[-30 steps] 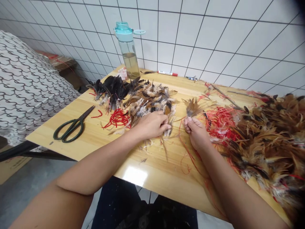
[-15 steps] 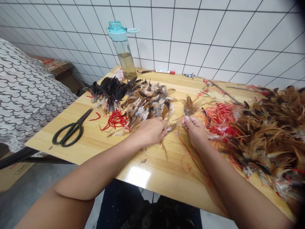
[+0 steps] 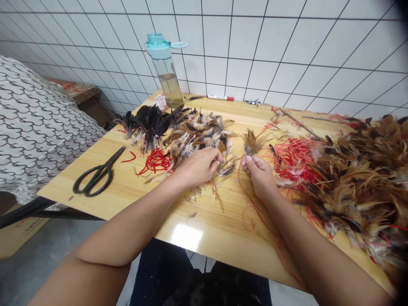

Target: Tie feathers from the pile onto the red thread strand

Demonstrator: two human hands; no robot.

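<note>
My right hand [image 3: 259, 173] is closed round the base of a small bunch of brown feathers [image 3: 253, 143], which stands up from my fingers; a red string [image 3: 251, 204] trails from it toward me. My left hand [image 3: 199, 166] rests at the near edge of a loose heap of brown and white feathers [image 3: 197, 134], its fingers pinched on a feather or two there. The two hands are a few centimetres apart on the wooden table [image 3: 207, 221].
Black feathers [image 3: 148, 121] and cut red string [image 3: 156, 160] lie left of the heap, with dark scissors [image 3: 95, 173] further left. A big pile of strung feathers [image 3: 353, 178] fills the right side. A water bottle [image 3: 166, 70] and a marker [image 3: 219, 97] stand by the tiled wall.
My left hand has shifted slightly up into the heap's edge, fingers curling on feathers. The right hand keeps its hold on the bunch and has barely moved.
</note>
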